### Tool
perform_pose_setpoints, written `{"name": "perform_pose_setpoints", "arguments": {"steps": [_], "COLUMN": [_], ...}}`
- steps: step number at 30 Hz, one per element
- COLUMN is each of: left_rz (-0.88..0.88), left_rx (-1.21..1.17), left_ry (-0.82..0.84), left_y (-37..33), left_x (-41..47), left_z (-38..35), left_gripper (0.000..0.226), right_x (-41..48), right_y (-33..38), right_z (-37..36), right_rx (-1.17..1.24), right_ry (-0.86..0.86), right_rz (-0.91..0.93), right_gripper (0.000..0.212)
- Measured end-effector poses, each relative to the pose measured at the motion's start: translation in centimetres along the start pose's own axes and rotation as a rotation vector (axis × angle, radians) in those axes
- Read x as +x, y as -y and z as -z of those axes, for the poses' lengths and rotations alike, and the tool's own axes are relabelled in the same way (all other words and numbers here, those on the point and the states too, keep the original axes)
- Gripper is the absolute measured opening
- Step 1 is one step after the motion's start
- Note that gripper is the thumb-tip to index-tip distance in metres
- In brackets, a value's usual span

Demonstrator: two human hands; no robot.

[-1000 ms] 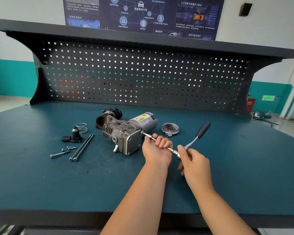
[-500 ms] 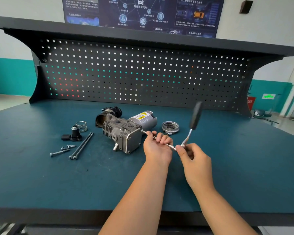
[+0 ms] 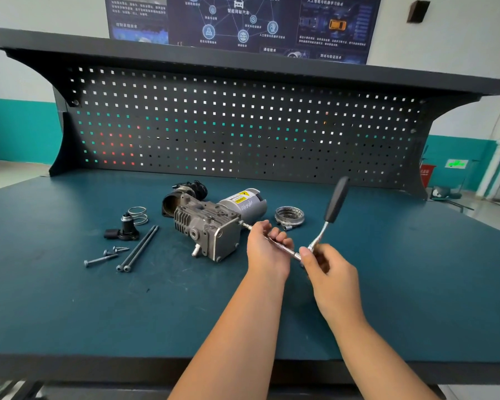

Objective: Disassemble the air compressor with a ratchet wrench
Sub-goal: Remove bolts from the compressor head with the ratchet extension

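The grey air compressor [image 3: 211, 223] lies on the teal bench with its silver motor can pointing back right. A ratchet wrench [image 3: 334, 204] with a black handle stands nearly upright; its chrome extension bar runs left to a bolt on the compressor's right side. My left hand [image 3: 267, 249] curls round the extension bar just right of the compressor. My right hand [image 3: 326, 268] pinches the ratchet head at the bar's near end, with the handle rising above it.
Two long bolts [image 3: 139, 248], a shorter bolt [image 3: 100, 259] and small screws lie left of the compressor. A black fitting [image 3: 124, 229] and a wire spring [image 3: 138, 215] sit further left. A metal clamp ring [image 3: 289, 216] rests behind my hands. The pegboard [image 3: 243, 125] closes the back.
The ratchet handle swung up from leaning right to near upright, then tipped slightly right. Both hands stayed on the bar and ratchet head.
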State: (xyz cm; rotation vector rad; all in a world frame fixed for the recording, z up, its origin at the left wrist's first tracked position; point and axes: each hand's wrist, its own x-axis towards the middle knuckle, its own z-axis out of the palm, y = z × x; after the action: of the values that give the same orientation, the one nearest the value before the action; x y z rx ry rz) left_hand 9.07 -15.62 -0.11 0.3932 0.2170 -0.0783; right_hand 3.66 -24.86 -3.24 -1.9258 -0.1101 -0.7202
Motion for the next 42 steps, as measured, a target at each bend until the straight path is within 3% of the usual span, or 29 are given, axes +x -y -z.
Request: {"name": "perform_pose_setpoints", "arguments": {"steps": [5, 8, 11, 16, 22, 27, 31, 34, 37, 38, 42], "left_rz": [-0.167, -0.238, -0.231, -0.177, -0.159, -0.165, -0.158, -0.139, -0.148, -0.16, -0.213], "left_rx": [0.639, 0.831, 0.831, 0.783, 0.748, 0.832, 0.801, 0.785, 0.772, 0.758, 0.776], "left_ry": [-0.239, -0.31, -0.278, -0.215, -0.153, -0.182, -0.173, -0.163, -0.165, -0.162, -0.156], "left_y": [-0.02, -0.08, 0.07, 0.07, 0.13, 0.19, 0.12, 0.07, 0.09, 0.08, 0.32], "left_x": [-0.15, -0.03, 0.14, 0.18, -0.11, 0.05, 0.0, -0.01, -0.03, -0.04, 0.0], "left_z": [0.06, 0.25, 0.09, -0.09, -0.04, 0.04, 0.0, 0.01, -0.04, -0.08, -0.12], "left_gripper": [0.022, 0.018, 0.023, 0.025, 0.018, 0.018, 0.015, 0.015, 0.017, 0.019, 0.026], "right_x": [-0.13, -0.1, 0.01, 0.11, 0.18, 0.6, 0.8, 0.65, 0.33, 0.28, 0.26], "right_y": [0.12, 0.11, 0.15, -0.06, 0.1, 0.05, -0.1, -0.23, -0.1, -0.08, -0.03], "right_z": [-0.02, 0.0, 0.08, 0.32, 0.17, -0.19, -0.05, 0.09, 0.09, 0.1, 0.19], "right_rx": [0.008, -0.007, -0.016, 0.019, 0.072, -0.034, 0.0, 0.055, 0.103, 0.11, 0.134], "right_ry": [-0.016, -0.023, -0.045, -0.044, -0.038, 0.047, 0.07, 0.054, 0.048, 0.044, 0.05], "right_rz": [0.056, 0.085, 0.134, 0.099, -0.018, -0.184, -0.249, -0.154, -0.014, 0.014, 0.08], "right_gripper": [0.021, 0.016, 0.006, 0.023, 0.011, 0.041, 0.047, 0.036, 0.007, 0.007, 0.041]}}
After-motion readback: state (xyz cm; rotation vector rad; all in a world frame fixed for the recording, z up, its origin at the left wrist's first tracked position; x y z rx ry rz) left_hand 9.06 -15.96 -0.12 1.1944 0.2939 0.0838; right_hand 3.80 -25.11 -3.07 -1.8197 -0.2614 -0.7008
